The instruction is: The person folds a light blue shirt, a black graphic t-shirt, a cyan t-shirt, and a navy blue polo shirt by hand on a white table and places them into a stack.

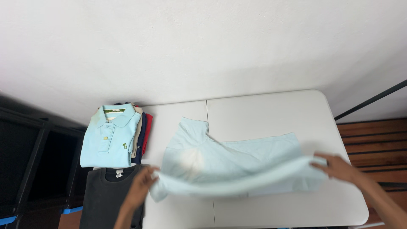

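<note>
We see only our two forearms and hands entering from the lower edge of the view. Our bare left hand (140, 188) comes up from the bottom left, with a slim wrist and long fingers, and no sleeve, watch or bracelet shows on the forearm behind it. Our bare right hand (337, 166) comes in from the lower right corner, its forearm likewise uncovered up to the frame edge. No rings or gloves show on either hand. Fingernails are too small to make out.
</note>
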